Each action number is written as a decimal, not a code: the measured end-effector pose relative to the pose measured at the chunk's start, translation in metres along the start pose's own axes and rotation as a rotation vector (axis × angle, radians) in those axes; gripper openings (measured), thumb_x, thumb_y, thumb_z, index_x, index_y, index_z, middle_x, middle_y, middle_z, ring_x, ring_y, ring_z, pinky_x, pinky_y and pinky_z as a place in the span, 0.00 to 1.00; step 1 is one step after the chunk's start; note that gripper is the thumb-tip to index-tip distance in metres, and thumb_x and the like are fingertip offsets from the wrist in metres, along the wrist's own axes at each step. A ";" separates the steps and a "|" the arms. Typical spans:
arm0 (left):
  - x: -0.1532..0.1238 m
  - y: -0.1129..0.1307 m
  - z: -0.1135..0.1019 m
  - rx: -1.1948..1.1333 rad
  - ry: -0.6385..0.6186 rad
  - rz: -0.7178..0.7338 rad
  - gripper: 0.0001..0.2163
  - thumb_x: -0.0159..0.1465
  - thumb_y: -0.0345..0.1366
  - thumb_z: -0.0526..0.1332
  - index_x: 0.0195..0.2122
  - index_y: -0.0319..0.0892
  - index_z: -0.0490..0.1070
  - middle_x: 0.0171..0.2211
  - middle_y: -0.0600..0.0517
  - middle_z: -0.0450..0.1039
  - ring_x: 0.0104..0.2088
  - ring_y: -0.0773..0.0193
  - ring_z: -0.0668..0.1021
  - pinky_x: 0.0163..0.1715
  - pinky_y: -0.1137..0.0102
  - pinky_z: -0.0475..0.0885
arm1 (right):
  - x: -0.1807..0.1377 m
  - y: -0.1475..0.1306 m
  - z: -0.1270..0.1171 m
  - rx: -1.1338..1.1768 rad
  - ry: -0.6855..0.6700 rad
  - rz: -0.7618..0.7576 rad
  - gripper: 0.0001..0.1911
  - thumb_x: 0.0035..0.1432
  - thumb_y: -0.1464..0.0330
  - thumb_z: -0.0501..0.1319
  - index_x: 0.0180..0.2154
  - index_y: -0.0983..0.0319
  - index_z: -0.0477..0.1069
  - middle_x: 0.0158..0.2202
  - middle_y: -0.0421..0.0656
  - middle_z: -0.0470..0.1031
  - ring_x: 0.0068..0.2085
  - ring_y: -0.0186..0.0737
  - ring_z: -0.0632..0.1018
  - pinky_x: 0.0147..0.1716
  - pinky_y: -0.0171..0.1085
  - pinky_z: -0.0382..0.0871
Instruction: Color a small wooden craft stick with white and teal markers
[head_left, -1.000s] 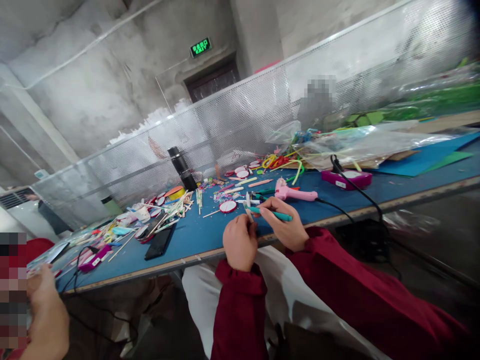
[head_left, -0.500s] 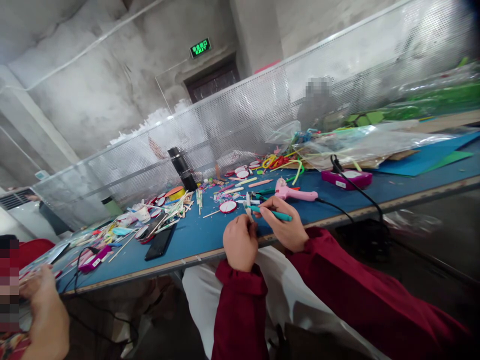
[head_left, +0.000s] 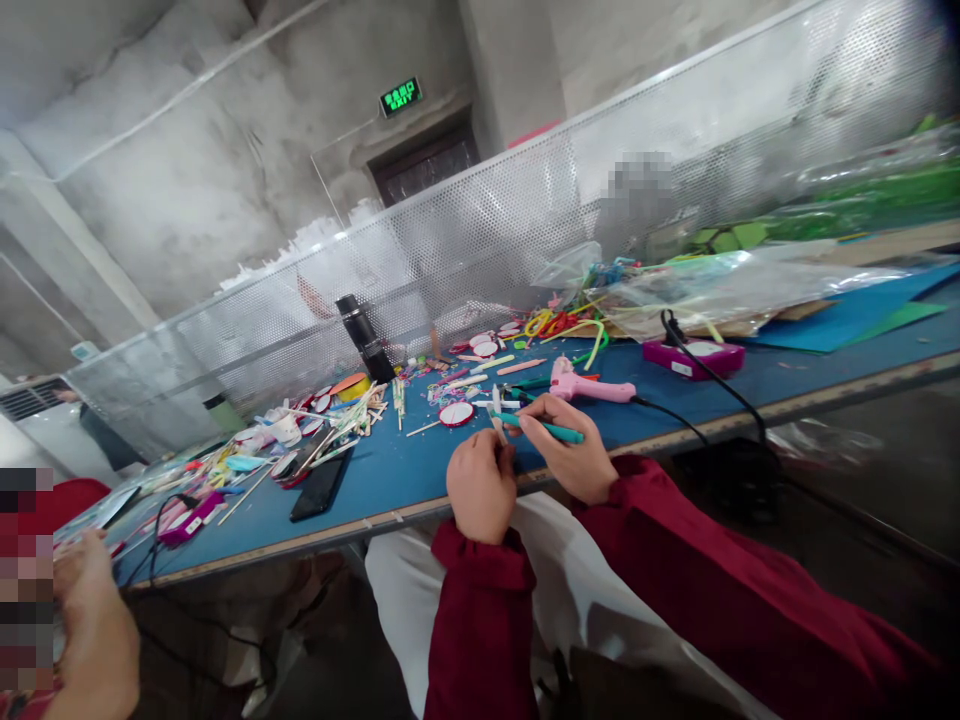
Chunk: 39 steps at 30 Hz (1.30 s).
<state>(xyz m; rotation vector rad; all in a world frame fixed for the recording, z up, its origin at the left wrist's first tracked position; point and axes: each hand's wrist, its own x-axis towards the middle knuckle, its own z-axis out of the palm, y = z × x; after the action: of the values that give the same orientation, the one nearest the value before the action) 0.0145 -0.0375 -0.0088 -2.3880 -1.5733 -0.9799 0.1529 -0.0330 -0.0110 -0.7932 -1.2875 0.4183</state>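
My right hand (head_left: pixel 571 452) is closed around a slim teal pen-shaped tool (head_left: pixel 561 431); I cannot tell whether it is a pen or a craft knife. Its front end points left, over my left hand (head_left: pixel 480 488). That hand is curled, thumb and fingers pinched on a small pale strip (head_left: pixel 498 426), whose lower part the fingers hide. Just beyond the hands lies a round white disc with a red rim (head_left: pixel 456 413), with a thin stick beside it. A pink glue gun (head_left: pixel 604 388) rests behind my right hand, its black cord running right.
A black phone (head_left: pixel 321 488) lies left near the edge, by a pile of sticks (head_left: pixel 365 415). Behind stands a black bottle (head_left: pixel 364 338) against a mesh screen (head_left: pixel 465 240). Purple boxes (head_left: pixel 694 360) with cords sit on both sides. Another person's arm (head_left: pixel 97 620) is at far left.
Almost nothing differs. Both my hands, the teal tool and the pale strip keep nearly the same places.
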 end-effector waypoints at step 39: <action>0.000 0.001 0.000 -0.003 0.005 -0.022 0.03 0.69 0.36 0.58 0.39 0.45 0.70 0.38 0.50 0.77 0.43 0.58 0.77 0.42 0.66 0.67 | -0.001 0.002 0.000 0.006 -0.013 -0.011 0.08 0.62 0.63 0.61 0.31 0.58 0.71 0.29 0.40 0.77 0.32 0.39 0.77 0.33 0.36 0.70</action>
<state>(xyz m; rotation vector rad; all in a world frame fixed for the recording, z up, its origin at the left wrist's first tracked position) 0.0156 -0.0380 -0.0084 -2.3734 -1.6009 -0.9918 0.1527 -0.0320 -0.0132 -0.7792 -1.3012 0.4187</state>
